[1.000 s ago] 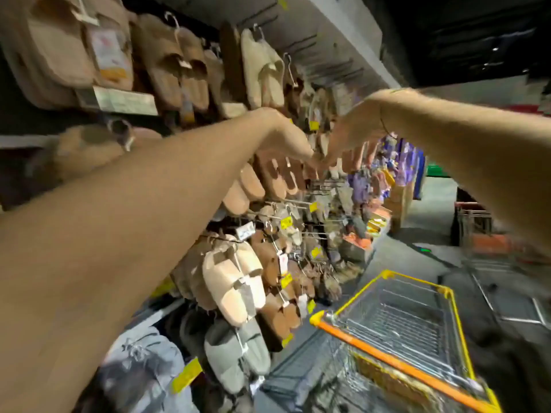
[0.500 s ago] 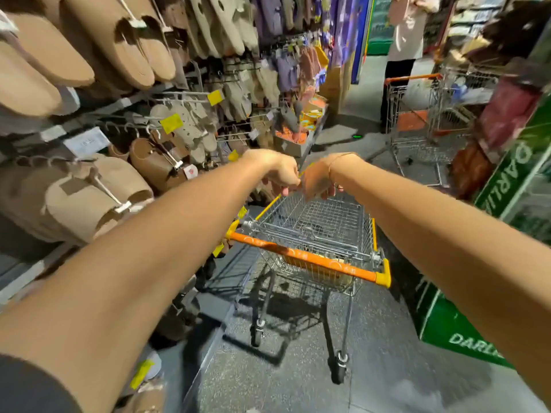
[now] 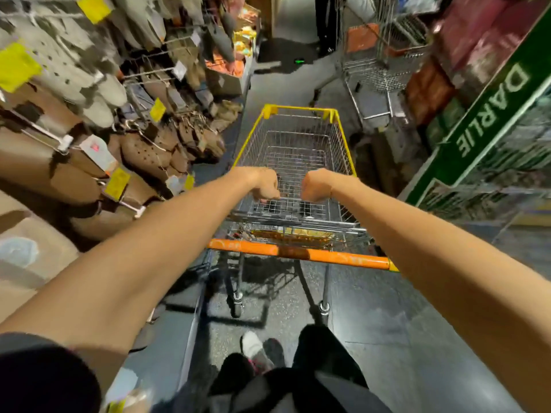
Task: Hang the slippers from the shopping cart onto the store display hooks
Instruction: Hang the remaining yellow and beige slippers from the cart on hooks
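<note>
The shopping cart (image 3: 346, 141) with a yellow rim and an orange handle (image 3: 244, 246) stands in front of me in the aisle. I see no slipper in its wire basket. My left hand (image 3: 262, 183) and my right hand (image 3: 315, 185) hang side by side over the near end of the basket, fingers curled downward, with nothing visible in either. Brown slippers (image 3: 143, 150) and pale perforated slippers (image 3: 62, 70) hang on the display hooks (image 3: 44, 135) along the left, with yellow price tags (image 3: 16, 65).
A second wire cart (image 3: 375, 70) stands ahead on the right, with a person's legs (image 3: 325, 25) beyond it. A green DARLIE display (image 3: 492, 114) lines the right side. My feet (image 3: 256, 347) stand behind the cart on the dark floor.
Both hands have left the upper slipper hooks and come down over the cart basket. My view has swung from the display down to the cart and floor.
</note>
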`<action>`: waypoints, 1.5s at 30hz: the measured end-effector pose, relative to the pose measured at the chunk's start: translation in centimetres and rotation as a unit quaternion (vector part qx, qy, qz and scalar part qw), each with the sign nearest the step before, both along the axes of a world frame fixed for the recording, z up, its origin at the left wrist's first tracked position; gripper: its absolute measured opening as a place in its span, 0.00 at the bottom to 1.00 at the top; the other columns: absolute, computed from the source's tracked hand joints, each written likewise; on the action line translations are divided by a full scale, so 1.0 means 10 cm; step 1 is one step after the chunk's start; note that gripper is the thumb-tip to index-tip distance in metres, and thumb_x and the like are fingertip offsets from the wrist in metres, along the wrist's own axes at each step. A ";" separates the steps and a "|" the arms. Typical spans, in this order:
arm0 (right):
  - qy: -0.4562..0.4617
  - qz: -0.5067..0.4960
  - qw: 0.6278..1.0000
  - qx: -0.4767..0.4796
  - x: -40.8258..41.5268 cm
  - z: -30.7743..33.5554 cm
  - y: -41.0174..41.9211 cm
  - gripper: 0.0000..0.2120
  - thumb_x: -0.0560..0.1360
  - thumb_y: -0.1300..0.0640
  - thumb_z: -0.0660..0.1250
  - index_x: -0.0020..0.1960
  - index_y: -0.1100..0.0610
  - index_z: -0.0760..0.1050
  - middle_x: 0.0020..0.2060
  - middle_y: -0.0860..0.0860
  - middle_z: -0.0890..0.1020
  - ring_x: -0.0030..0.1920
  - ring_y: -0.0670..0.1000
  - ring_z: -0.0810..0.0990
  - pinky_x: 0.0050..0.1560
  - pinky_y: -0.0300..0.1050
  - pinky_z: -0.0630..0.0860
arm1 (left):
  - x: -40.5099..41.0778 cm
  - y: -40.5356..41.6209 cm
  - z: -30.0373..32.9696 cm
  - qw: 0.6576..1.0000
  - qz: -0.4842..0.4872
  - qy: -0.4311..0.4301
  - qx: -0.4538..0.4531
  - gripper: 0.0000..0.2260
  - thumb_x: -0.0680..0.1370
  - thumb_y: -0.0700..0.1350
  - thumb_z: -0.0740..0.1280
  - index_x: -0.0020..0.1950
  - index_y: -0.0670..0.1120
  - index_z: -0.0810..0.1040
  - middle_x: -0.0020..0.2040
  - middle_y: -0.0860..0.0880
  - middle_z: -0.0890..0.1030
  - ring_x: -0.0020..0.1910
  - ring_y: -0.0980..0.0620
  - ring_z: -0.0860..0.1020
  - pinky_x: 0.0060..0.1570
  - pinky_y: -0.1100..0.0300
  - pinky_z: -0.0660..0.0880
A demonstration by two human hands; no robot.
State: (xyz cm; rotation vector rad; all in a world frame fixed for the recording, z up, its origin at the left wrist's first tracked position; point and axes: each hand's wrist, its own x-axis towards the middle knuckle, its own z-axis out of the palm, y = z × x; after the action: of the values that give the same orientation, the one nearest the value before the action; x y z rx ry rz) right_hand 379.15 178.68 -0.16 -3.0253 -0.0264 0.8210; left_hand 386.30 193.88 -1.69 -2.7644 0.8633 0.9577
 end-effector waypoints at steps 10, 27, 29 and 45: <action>0.110 -0.015 0.994 0.007 0.72 -1.11 -0.28 0.18 0.79 0.50 0.59 0.61 0.59 0.76 0.55 0.54 0.81 0.55 0.58 0.80 0.59 0.53 0.79 | 0.57 -0.34 -0.83 0.995 -0.060 0.082 -0.002 0.12 0.83 0.48 0.60 0.47 0.43 0.78 0.38 0.46 0.77 0.35 0.47 0.74 0.40 0.55 0.71; 0.227 -0.055 0.966 0.109 1.23 -2.81 -1.14 0.21 0.80 0.52 0.62 0.71 0.57 0.70 0.66 0.58 0.78 0.63 0.61 0.78 0.61 0.52 0.76 | 1.02 -1.45 -2.60 0.963 0.052 0.261 -0.029 0.16 0.83 0.42 0.59 0.70 0.42 0.71 0.61 0.42 0.78 0.56 0.42 0.76 0.51 0.56 0.73; 0.225 -0.037 0.966 0.124 1.27 -2.88 -1.19 0.22 0.78 0.45 0.64 0.69 0.54 0.74 0.65 0.57 0.78 0.62 0.61 0.78 0.64 0.54 0.75 | 1.03 -1.53 -2.69 0.960 0.053 0.273 -0.021 0.10 0.83 0.39 0.58 0.61 0.41 0.75 0.52 0.44 0.77 0.50 0.45 0.74 0.46 0.58 0.69; 0.199 -0.138 0.949 0.204 1.47 -2.91 -1.17 0.15 0.77 0.58 0.63 0.59 0.52 0.83 0.58 0.54 0.84 0.58 0.58 0.79 0.60 0.47 0.75 | 1.06 -1.44 -2.59 0.950 0.282 0.098 -0.090 0.03 0.78 0.41 0.69 0.49 0.42 0.82 0.47 0.45 0.81 0.45 0.46 0.79 0.42 0.57 0.76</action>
State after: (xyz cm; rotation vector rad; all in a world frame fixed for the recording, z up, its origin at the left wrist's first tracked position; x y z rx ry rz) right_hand 393.82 166.94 -29.30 -2.3673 0.1983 1.2016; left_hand 396.90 179.48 -27.62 -3.1899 0.1624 1.3077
